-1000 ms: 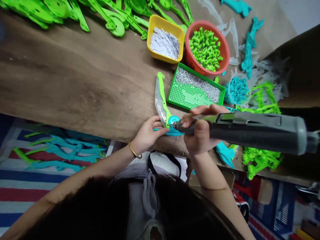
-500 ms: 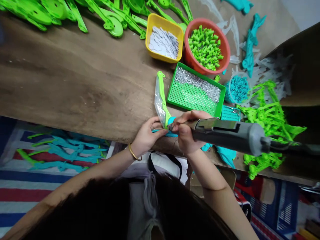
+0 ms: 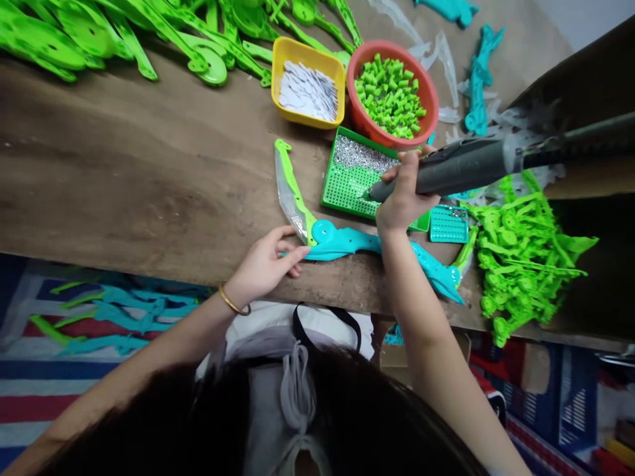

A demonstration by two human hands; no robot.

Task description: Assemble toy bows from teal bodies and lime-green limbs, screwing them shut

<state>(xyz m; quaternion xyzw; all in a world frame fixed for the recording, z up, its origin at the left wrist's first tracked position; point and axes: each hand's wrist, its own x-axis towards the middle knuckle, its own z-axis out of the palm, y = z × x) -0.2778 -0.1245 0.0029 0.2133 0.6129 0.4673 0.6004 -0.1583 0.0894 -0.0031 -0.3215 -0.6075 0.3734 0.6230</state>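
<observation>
My left hand (image 3: pixel 270 262) pinches the left end of a long blue plastic part (image 3: pixel 342 242) lying near the table's front edge. A green arm with a clear blade (image 3: pixel 292 195) is joined to that end and points up and away. My right hand (image 3: pixel 404 198) is wrapped round a grey electric screwdriver (image 3: pixel 459 165), its tip over the green perforated tray (image 3: pixel 350 188). Small silver screws (image 3: pixel 364 153) fill the back of that tray. My right forearm crosses above the blue part and hides some of it.
Behind the tray stand a yellow bin (image 3: pixel 309 121) of white pieces and a red bowl (image 3: pixel 430 109) of green pieces. A small blue tray (image 3: pixel 449 225) sits right of my right hand. Green parts are heaped at the right (image 3: pixel 520 258) and back left (image 3: pixel 54 43).
My right hand has lifted the screwdriver off the blue part's joint and moved it up and right over the screw tray. My left hand and the blue part have shifted slightly left in view.
</observation>
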